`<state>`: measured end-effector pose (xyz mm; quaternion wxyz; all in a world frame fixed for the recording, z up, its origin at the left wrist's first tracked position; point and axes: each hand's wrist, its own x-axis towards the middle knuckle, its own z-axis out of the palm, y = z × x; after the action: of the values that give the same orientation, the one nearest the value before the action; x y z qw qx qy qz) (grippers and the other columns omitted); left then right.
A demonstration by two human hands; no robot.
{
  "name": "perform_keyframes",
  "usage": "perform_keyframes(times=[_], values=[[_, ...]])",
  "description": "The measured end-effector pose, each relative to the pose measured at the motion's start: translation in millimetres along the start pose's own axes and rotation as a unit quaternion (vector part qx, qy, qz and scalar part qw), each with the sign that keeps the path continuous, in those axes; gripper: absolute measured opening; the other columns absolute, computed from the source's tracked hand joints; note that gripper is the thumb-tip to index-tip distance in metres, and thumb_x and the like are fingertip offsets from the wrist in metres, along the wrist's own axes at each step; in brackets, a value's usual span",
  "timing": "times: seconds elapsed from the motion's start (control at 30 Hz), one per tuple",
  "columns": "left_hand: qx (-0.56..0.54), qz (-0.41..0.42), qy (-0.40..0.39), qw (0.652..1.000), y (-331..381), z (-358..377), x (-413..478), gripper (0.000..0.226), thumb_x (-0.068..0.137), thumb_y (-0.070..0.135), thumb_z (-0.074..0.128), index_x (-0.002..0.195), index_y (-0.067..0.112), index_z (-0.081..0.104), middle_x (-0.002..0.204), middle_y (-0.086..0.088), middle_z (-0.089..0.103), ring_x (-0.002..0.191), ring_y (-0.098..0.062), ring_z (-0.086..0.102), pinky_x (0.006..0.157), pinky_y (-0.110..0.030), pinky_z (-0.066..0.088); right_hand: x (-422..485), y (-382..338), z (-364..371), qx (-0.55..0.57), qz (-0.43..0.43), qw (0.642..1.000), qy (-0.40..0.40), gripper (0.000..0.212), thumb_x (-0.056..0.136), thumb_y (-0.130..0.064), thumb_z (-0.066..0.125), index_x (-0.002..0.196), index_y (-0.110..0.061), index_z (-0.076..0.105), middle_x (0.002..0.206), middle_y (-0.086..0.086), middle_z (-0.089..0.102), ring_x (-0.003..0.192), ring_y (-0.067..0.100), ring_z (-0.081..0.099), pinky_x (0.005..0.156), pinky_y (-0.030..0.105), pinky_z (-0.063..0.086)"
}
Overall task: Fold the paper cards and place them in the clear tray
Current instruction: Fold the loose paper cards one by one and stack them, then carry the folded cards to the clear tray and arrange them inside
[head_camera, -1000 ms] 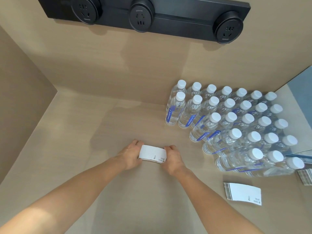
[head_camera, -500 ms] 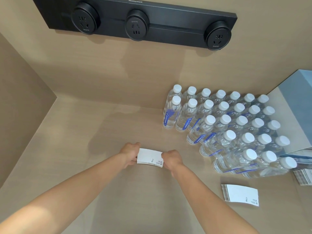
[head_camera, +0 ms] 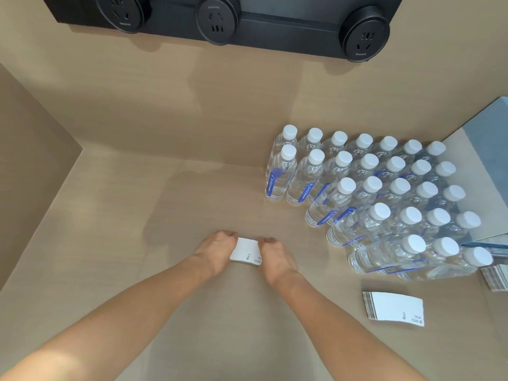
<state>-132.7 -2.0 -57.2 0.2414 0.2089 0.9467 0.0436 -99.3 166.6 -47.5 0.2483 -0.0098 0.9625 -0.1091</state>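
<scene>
Capped water bottles [head_camera: 365,193] in rows on the beige counter [head_camera: 110,229], beneath a black socket strip [head_camera: 275,23].

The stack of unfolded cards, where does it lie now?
In the head view, the stack of unfolded cards lies on the table at lower right, beside the right forearm, just in front of the water bottles.

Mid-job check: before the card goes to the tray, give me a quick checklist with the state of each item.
1. Both hands on the card: ok, left hand and right hand press its two ends.
2. Fold finished: cannot tell, the hands cover the ends.
3. Clear tray in sight: not ok, none visible in this view.
4. More cards ready: ok, stack lies to the right on the table.
5. Bottles clear of the hands: ok, upright and apart.
</scene>
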Motion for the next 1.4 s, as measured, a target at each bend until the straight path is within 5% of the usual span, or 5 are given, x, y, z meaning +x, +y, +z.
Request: perform_keyframes(times=[0.43, 0.7, 1.2, 1.4], values=[[0.046, 0.008, -0.001, 0.999, 1.8, 2.7, 2.6, 0.039, 0.076, 0.021, 0.070, 0.111, 0.010, 0.057, 0.117, -0.005, 0.057, 0.117, -0.023, 0.048, 0.090, -0.032, 0.049, -2.7, 7.6, -1.0, -0.022, -0.043, 0.999, 0.019, 0.036, 0.080, -0.008, 0.064, 0.115, -0.013, 0.059, 0.114, 0.012, 0.060, 0.107, 0.031, 0.060, 0.085, 0.033, 0.049], [0.031, -0.065, 0.009, 0.997, 23.7, 17.2, -31.0, 0.047, 0.073, 0.027, 0.075, 0.112, 0.009, 0.057, 0.118, -0.005, 0.057, 0.118, -0.023, 0.046, 0.083, -0.030, 0.046, -14.7, 19.6, -2.1, -0.032, -0.098, 0.995, -0.006, 0.034, 0.077, -0.013, 0.070, 0.109, -0.014, 0.060, 0.111, 0.012, 0.061, 0.101, 0.033, 0.063, 0.080, 0.032, 0.050], [0.061, 0.084, 0.037, 0.994, 142.5, 15.2, -105.1, 0.045, 0.077, 0.025, 0.071, 0.115, 0.010, 0.054, 0.115, -0.007, 0.056, 0.112, -0.024, 0.050, 0.088, -0.033, 0.048, -184.9, 76.8, -3.1, 0.004, 0.035, 0.998, 0.042, 0.037, 0.074, -0.020, 0.076, 0.109, -0.013, 0.064, 0.110, 0.013, 0.063, 0.100, 0.035, 0.065, 0.077, 0.033, 0.052], [0.039, 0.113, 0.026, 0.993, 186.6, 43.4, -135.0, 0.039, 0.078, 0.024, 0.071, 0.110, 0.008, 0.055, 0.115, -0.009, 0.056, 0.106, -0.026, 0.053, 0.076, -0.028, 0.041, -238.8, 105.7, 19.2, 0.015, 0.067, 0.997, 0.047, 0.032, 0.075, -0.017, 0.071, 0.105, -0.014, 0.063, 0.108, 0.015, 0.062, 0.098, 0.035, 0.064, 0.079, 0.034, 0.053]])
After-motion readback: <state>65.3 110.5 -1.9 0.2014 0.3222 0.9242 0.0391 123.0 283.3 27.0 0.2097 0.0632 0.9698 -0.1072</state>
